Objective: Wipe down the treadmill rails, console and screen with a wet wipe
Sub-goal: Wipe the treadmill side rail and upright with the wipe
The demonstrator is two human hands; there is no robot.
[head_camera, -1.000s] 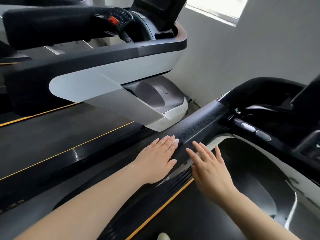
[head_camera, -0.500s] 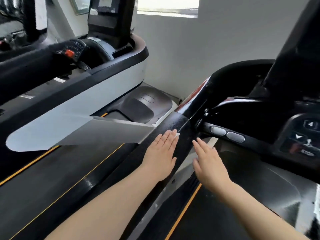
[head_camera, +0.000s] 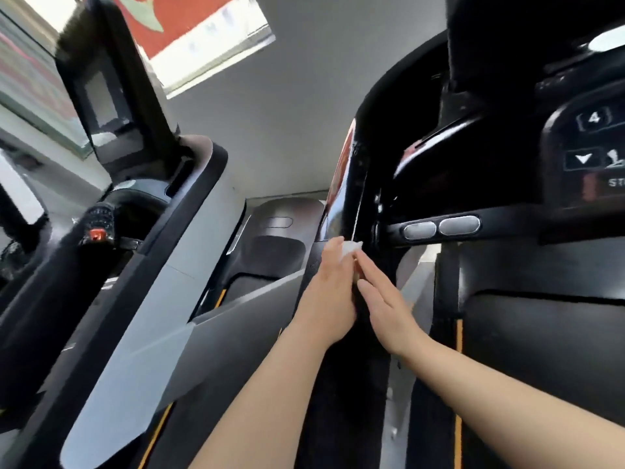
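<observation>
My left hand (head_camera: 329, 292) lies flat with straight fingers on the black treadmill rail (head_camera: 345, 384), pressing a white wet wipe (head_camera: 351, 247) whose edge sticks out past the fingertips. My right hand (head_camera: 384, 308) rests beside it on the same rail, fingers straight, its fingertips touching the left hand near the wipe. The rail runs up to the glossy black upright (head_camera: 351, 184). The console (head_camera: 588, 157) with its arrow and number keys is at the upper right, above two silver pulse pads (head_camera: 441, 227).
A second treadmill stands on the left, with a grey and black side rail (head_camera: 189, 252), a screen (head_camera: 101, 106) and a red stop button (head_camera: 96, 234). A grey wall and a window (head_camera: 209, 38) lie ahead. Orange-striped belt edges run below.
Both hands have slid forward along the rail toward the upright and drawn together until they touch. The view has swung upward and turned right.
</observation>
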